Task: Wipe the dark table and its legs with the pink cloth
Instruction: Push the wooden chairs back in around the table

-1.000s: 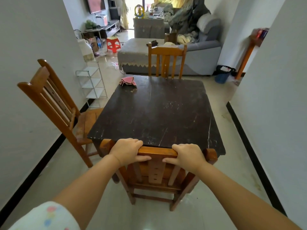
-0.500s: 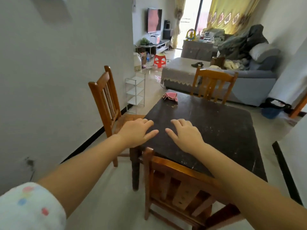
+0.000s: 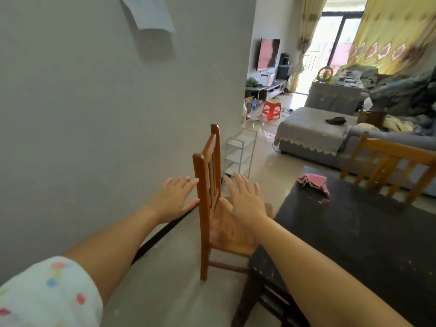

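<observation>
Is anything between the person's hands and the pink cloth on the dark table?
Nothing lies on the dark table between them. The pink cloth sits uncovered near the far corner. Both hands, left hand and right hand, are open and reach toward the wooden chair beside the table, left of the cloth.

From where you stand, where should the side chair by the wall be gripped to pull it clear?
Grip the wooden chair by its two back posts, from behind the backrest. It stands upright, edge-on, with the left hand and right hand open on either side.
</observation>
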